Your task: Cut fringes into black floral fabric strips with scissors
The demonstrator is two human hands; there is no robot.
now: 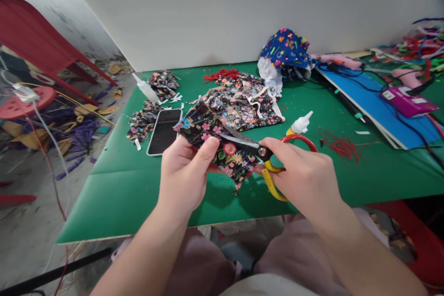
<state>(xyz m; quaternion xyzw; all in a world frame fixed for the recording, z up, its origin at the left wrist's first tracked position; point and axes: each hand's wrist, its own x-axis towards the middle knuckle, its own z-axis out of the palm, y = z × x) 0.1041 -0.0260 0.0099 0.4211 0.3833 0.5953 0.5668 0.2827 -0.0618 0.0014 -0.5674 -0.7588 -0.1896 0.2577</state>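
My left hand [189,166] pinches a piece of black floral fabric [237,162] between thumb and fingers, above the front of the green table [118,185]. In my right hand [301,171] is a pair of scissors [262,151] with yellow and red handles. The blades point left and lie across the fabric; its upper edge runs along them. Behind the fabric, a phone [163,134] with a dark screen lies on the table. A heap of similar floral fabric [239,101] with white trim sits farther back.
Floral scraps [144,120] and a white glue bottle [145,88] lie at the left. Another small bottle [301,124] stands near a tangle of red thread [343,145]. Blue printed fabric [287,51], a blue folder [374,106] and corded pink tools [340,61] are at the right.
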